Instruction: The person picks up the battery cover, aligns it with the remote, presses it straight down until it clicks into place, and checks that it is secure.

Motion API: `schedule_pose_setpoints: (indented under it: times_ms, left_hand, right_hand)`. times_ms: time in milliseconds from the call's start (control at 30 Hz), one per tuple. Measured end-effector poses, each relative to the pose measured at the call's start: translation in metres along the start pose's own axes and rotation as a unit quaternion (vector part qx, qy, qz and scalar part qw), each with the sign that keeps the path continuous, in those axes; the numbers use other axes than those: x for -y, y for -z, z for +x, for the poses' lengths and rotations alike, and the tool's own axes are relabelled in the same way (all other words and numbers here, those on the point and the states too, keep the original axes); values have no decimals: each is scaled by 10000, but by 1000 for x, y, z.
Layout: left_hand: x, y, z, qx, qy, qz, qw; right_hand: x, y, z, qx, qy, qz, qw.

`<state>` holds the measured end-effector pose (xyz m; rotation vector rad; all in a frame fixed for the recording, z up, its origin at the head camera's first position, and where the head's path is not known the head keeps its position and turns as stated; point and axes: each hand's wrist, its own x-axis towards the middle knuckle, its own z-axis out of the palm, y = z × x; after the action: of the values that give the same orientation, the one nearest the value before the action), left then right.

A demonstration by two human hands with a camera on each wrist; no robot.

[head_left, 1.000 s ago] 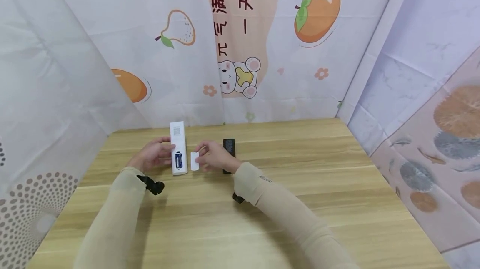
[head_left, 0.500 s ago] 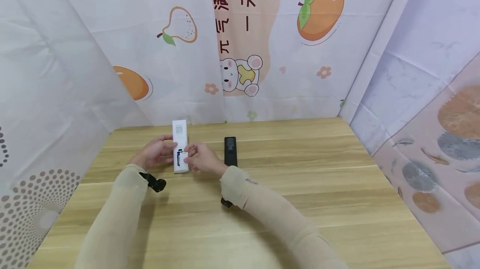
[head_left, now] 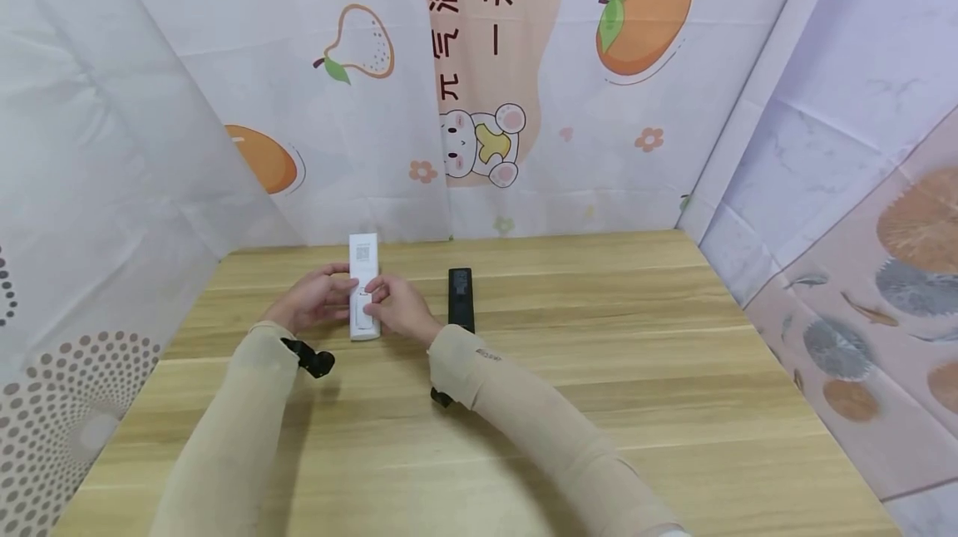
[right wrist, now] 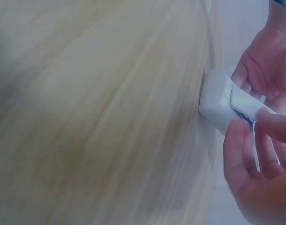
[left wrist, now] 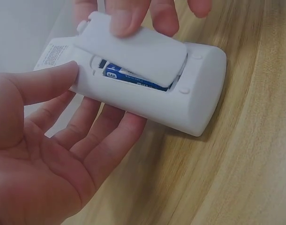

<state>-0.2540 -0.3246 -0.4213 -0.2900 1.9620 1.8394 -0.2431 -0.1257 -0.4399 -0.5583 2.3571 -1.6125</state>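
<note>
A white remote control (head_left: 363,264) lies back side up on the wooden table, its long side pointing away from me. My left hand (head_left: 318,300) grips it from the left, thumb on the back face and fingers along the side. With my right hand (head_left: 402,308) I pinch the white battery cover (left wrist: 138,49), which lies tilted over the battery compartment. One edge of the cover stands raised in the left wrist view. Through that gap shows a blue AAA battery (left wrist: 129,78); the cover hides the rest of the compartment.
A black remote control (head_left: 461,298) lies on the table (head_left: 599,371), just right of my right hand. Behind the table's far edge hangs a patterned curtain (head_left: 299,105). Each wrist wears a black camera mount.
My right hand has carried the battery cover leftwards from beside the white remote control onto its battery compartment. My left hand keeps its hold on the remote.
</note>
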Motion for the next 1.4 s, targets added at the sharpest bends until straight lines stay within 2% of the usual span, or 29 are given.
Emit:
schedule_pose_setpoints:
  times_ms: [433, 600, 733, 933, 1400]
  left_hand:
    - [-3, 3, -4, 75, -115, 90, 9999]
    - [-3, 4, -7, 27, -90, 144, 9999]
    - [-3, 3, -6, 62, -110, 168, 9998]
    - [-5, -1, -5, 36, -114, 295, 9995]
    - [-4, -4, -2, 76, -153, 468, 9988]
  right_hand:
    - [7, -7, 2, -64, 151, -1152, 9932]
    - [4, -8, 2, -155, 626, -2015, 9774]
    - [3, -7, 4, -220, 856, -2467, 9651]
    - [4, -5, 2, -259, 893, -2801, 9555]
    - [7, -2, 2, -304, 786, -3133, 9459]
